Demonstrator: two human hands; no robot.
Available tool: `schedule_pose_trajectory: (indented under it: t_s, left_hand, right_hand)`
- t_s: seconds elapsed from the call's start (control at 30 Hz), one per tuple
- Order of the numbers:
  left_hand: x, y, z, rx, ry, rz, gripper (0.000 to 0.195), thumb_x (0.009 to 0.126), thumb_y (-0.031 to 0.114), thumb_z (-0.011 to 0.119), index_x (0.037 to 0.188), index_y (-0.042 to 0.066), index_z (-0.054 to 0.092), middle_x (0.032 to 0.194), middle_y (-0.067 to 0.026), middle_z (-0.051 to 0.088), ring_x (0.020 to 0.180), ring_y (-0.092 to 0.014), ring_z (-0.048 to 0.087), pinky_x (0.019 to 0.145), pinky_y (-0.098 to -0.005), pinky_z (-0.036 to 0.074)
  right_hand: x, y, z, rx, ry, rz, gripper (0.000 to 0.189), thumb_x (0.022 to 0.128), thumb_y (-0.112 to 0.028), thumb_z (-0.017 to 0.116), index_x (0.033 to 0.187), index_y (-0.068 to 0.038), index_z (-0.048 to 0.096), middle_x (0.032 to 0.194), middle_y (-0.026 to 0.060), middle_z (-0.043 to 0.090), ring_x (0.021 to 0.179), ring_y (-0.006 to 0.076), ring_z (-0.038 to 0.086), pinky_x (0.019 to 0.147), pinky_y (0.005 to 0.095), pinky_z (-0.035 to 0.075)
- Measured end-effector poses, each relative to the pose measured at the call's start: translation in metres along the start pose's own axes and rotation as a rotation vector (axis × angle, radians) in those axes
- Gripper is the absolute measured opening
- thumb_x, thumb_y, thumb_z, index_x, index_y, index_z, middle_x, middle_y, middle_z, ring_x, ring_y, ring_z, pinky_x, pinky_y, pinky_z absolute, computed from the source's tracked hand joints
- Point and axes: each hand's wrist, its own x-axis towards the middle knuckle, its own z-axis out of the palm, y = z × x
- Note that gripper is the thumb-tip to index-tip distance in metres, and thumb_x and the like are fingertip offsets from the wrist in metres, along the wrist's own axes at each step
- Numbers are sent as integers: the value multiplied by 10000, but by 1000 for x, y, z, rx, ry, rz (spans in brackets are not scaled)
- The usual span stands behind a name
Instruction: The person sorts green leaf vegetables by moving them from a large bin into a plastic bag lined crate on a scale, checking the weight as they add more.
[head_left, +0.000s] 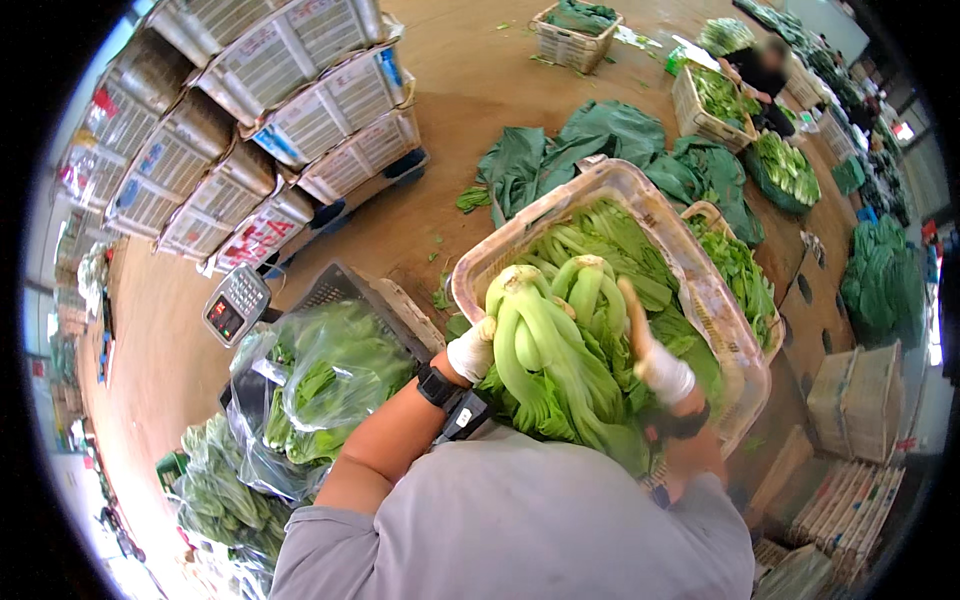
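Observation:
Large leafy mustard greens (525, 330) with thick pale stalks lie in front of my chest, butt ends pointing away from me. My left hand (474, 351), in a white covering, grips their left side; its fingers are mostly hidden by the stalks. A second head of greens (589, 289) lies just to their right. Beside it is my right hand (660, 360), also covered in white and blurred, with straight fingers pointing away from me. Whether it grips the stalks is unclear. Beneath is a pale plastic crate (480, 259) holding more greens (611, 232).
At left, a scale display (236, 304) stands by a dark crate (341, 289) with bagged greens (337, 382). Stacked crates (300, 97) rise at upper left. Green sheeting (600, 135) lies beyond my crate. A person (761, 82) works among crates at upper right.

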Motion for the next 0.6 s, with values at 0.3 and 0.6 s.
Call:
schedule_pose_trajectory:
  t_s: [0.3,0.6]
  left_hand:
    - [-19,9,-3,15,223,44,939,714,607,698,1403,92,320,1326,-96,477,1194,-218,496,1023,-383,400]
    - [-39,0,-11,72,314,192,667,941,436,496,1459,126,210,1435,-97,345,1246,-191,437,1025,-359,401]
  right_hand:
    - [3,28,26,-120,219,56,1305,590,-422,857,1494,-148,-43,1544,97,73,1389,218,184,1128,375,168]
    - [3,37,47,-41,-71,300,1346,613,-475,828,1464,-160,-166,1506,146,188,1350,277,274,1098,420,253]
